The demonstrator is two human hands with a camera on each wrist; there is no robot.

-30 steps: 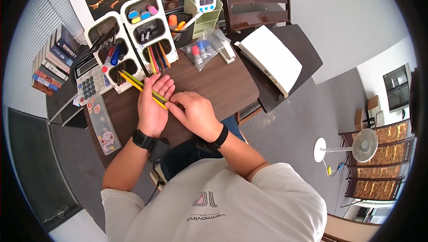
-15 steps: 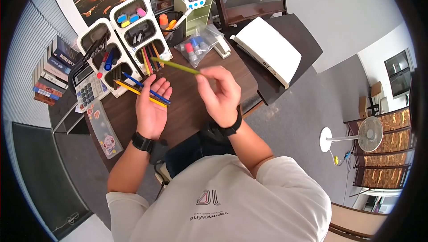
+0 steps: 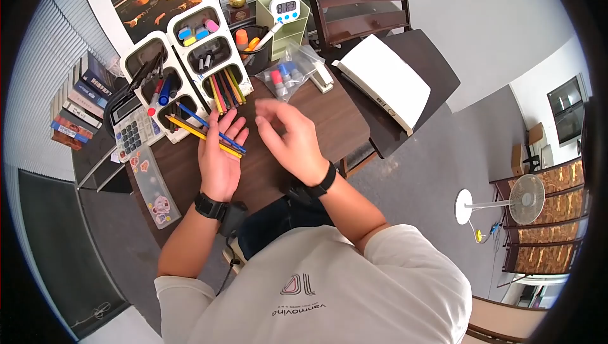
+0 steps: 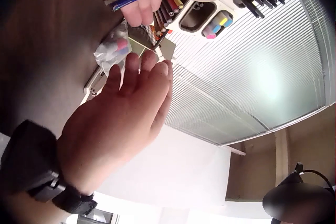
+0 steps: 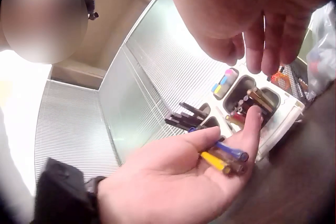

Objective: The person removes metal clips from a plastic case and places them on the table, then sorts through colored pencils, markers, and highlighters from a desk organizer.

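Note:
My left hand (image 3: 219, 166) is turned palm up and holds a few coloured pencils across the palm beneath the thumb. Among them are a yellow pencil (image 3: 187, 127) and a blue pencil (image 3: 223, 136); a brown pencil (image 5: 235, 165) shows beside them in the right wrist view. My right hand (image 3: 292, 138) hovers to the right of it, fingers loosely bent and holding nothing. Beyond both hands, coloured pencils (image 3: 227, 88), an olive one among them, lean in the front compartment of a white desk organizer (image 3: 248, 88).
Markers (image 3: 163, 92) and highlighters (image 3: 197, 32) fill other organizer compartments. Farther right are a black mesh cup (image 3: 258, 60), a clear bag of bottles (image 3: 286, 76) and a stapler (image 3: 322, 79). A calculator (image 3: 132, 136) and a stickered pencil case (image 3: 152, 185) lie on the left.
My right hand drew an olive pencil from the left hand, carried it to the organizer's front compartment and let it go there. The left hand keeps the yellow and blue pencils.

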